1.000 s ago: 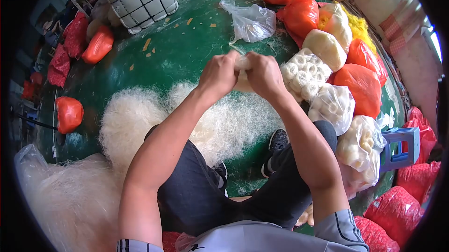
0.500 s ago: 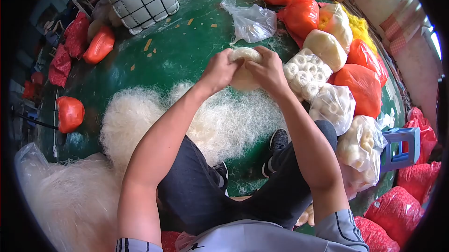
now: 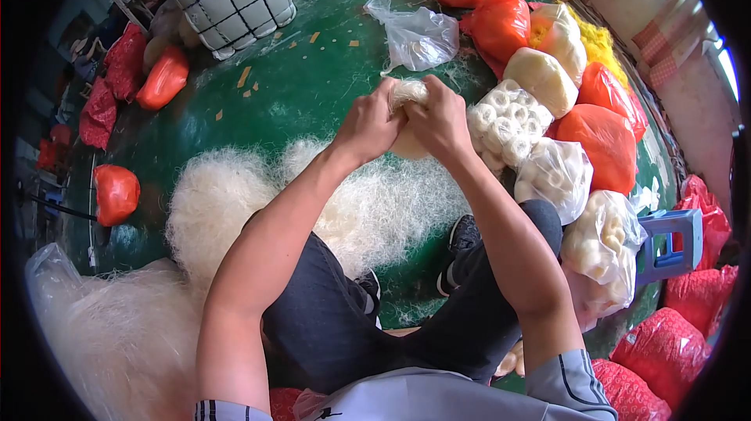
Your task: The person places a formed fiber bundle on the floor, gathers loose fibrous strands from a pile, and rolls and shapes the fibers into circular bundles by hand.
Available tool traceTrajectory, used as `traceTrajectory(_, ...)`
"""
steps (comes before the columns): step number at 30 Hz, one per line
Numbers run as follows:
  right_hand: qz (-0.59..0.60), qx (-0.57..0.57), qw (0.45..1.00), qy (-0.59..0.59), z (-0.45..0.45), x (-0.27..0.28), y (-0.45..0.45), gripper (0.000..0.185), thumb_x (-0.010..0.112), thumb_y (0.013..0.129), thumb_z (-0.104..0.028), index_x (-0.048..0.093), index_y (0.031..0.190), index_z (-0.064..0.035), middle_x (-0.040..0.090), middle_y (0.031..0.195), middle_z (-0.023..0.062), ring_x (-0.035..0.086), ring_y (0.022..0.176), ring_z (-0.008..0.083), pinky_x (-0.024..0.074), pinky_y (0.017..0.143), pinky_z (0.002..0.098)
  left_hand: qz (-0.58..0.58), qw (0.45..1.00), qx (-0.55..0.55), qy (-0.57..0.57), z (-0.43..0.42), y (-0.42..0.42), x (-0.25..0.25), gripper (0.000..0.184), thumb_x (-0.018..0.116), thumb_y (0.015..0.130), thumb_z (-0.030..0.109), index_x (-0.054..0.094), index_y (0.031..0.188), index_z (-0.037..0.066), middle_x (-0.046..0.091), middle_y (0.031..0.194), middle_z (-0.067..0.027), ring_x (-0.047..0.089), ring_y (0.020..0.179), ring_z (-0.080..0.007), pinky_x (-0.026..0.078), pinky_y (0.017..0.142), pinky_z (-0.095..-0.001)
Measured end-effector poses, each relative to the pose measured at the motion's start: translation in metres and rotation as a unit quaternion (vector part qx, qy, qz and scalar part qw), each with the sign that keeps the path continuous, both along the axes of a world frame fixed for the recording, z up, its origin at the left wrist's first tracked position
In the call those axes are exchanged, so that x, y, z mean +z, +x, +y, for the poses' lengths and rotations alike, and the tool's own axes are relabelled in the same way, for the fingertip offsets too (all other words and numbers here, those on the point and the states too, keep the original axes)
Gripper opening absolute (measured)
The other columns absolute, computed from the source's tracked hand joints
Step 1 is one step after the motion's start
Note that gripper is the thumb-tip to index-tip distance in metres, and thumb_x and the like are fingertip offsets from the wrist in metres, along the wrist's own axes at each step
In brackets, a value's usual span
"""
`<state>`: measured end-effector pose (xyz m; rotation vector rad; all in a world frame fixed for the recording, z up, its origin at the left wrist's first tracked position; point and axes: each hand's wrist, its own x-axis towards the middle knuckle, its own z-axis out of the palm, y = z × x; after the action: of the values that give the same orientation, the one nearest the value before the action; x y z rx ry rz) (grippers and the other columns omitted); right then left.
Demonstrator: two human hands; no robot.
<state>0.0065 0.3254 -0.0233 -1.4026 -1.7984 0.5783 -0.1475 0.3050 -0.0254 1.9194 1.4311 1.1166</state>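
Held out in front of me, a bundle of pale cream fibre sits between my two hands. My left hand is closed around its left side, and my right hand grips its right side. The hands almost touch, so the lower part of the bundle is hidden. Just beneath them a smooth, pale rounded shape shows; whether it belongs to the bundle I cannot tell. Below and to the left, a loose heap of the same wispy fibre spreads over the green floor.
A clear bag of rolled fibre coils stands right of my hands, among red bags and white bags. A blue stool is farther right. More fibre lies at lower left. An empty plastic bag lies ahead.
My hands have come closer together, and less of the fibre bundle shows between them. The right hand has shifted slightly left and turned inward.
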Motion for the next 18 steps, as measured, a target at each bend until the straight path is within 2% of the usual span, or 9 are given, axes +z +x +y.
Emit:
traceTrajectory(4,0.094,-0.041,0.995,-0.008,-0.005,0.007,-0.004,0.031,0.07,0.085,-0.016,0.066,0.11,0.0034,0.071,0.098,0.0304,0.07,0.099,0.0463,0.0539,0.086,0.0494,-0.05,0.998,0.038,-0.029,0.011,-0.007,-0.009,0.025,0.062,0.098,0.018,0.064,0.116,0.0,0.075,0.105,-0.0243,0.073,0.102,-0.0423,0.056,0.085,-0.0472)
traceTrajectory(5,0.097,-0.024,0.993,-0.066,-0.003,0.006,0.0,0.031,0.071,0.086,-0.015,0.066,0.11,0.0038,0.071,0.098,0.0299,0.07,0.099,0.0459,0.0549,0.085,0.0483,-0.065,0.996,0.045,-0.04,0.014,-0.009,-0.013,0.025,0.062,0.098,0.017,0.064,0.117,0.0,0.075,0.105,-0.024,0.073,0.101,-0.0422,0.057,0.086,-0.047)
traceTrajectory(8,-0.004,0.041,0.999,-0.016,-0.005,0.009,0.004,0.03,0.072,0.087,-0.015,0.068,0.11,0.0031,0.074,0.098,0.0267,0.073,0.098,0.0421,0.0562,0.085,0.0455,-0.062,0.997,0.029,-0.036,0.008,-0.008,-0.007,0.028,0.061,0.098,0.017,0.065,0.12,0.0,0.076,0.105,-0.0223,0.074,0.099,-0.0388,0.057,0.086,-0.0454)
traceTrajectory(9,0.013,0.05,0.999,-0.013,-0.002,0.007,0.007,0.03,0.072,0.088,-0.016,0.068,0.11,0.0029,0.074,0.098,0.026,0.073,0.098,0.0413,0.0563,0.085,0.0455,-0.051,0.998,0.019,-0.028,0.006,-0.009,-0.005,0.029,0.061,0.099,0.017,0.065,0.121,-0.001,0.076,0.105,-0.0216,0.075,0.098,-0.0372,0.057,0.086,-0.0447)
traceTrajectory(11,0.049,0.074,0.996,-0.006,0.006,0.0,0.01,0.03,0.073,0.088,-0.016,0.068,0.11,0.0025,0.075,0.097,0.0248,0.074,0.097,0.0397,0.0566,0.084,0.0453,-0.116,0.992,-0.019,-0.054,0.014,-0.012,-0.014,0.03,0.062,0.098,0.019,0.067,0.121,-0.001,0.076,0.105,-0.0198,0.075,0.095,-0.0325,0.057,0.085,-0.0429)
traceTrajectory(14,0.151,0.036,0.986,-0.052,0.003,-0.01,0.001,0.029,0.073,0.088,-0.018,0.069,0.108,0.0023,0.075,0.094,0.0244,0.075,0.095,0.0393,0.0561,0.082,0.0458,-0.17,0.982,-0.024,-0.078,0.015,-0.009,-0.017,0.031,0.064,0.097,0.02,0.068,0.118,-0.002,0.077,0.104,-0.0177,0.075,0.09,-0.0272,0.058,0.084,-0.0411)
traceTrajectory(15,0.15,0.058,0.983,-0.086,0.002,-0.008,0.002,0.03,0.073,0.089,-0.021,0.07,0.107,0.0023,0.075,0.095,0.0238,0.075,0.094,0.0388,0.0565,0.082,0.0455,-0.181,0.979,-0.018,-0.086,0.011,-0.006,-0.015,0.031,0.065,0.096,0.021,0.069,0.117,-0.002,0.077,0.104,-0.017,0.075,0.089,-0.0257,0.058,0.083,-0.0406)
traceTrajectory(18,0.053,0.086,0.991,-0.093,0.009,0.004,0.014,0.03,0.072,0.091,-0.022,0.071,0.108,0.0024,0.075,0.096,0.0233,0.075,0.094,0.0376,0.0572,0.082,0.0441,-0.173,0.962,-0.003,-0.213,0.004,-0.006,-0.002,0.031,0.064,0.096,0.021,0.069,0.115,-0.003,0.077,0.104,-0.0177,0.075,0.09,-0.0281,0.058,0.083,-0.0413)
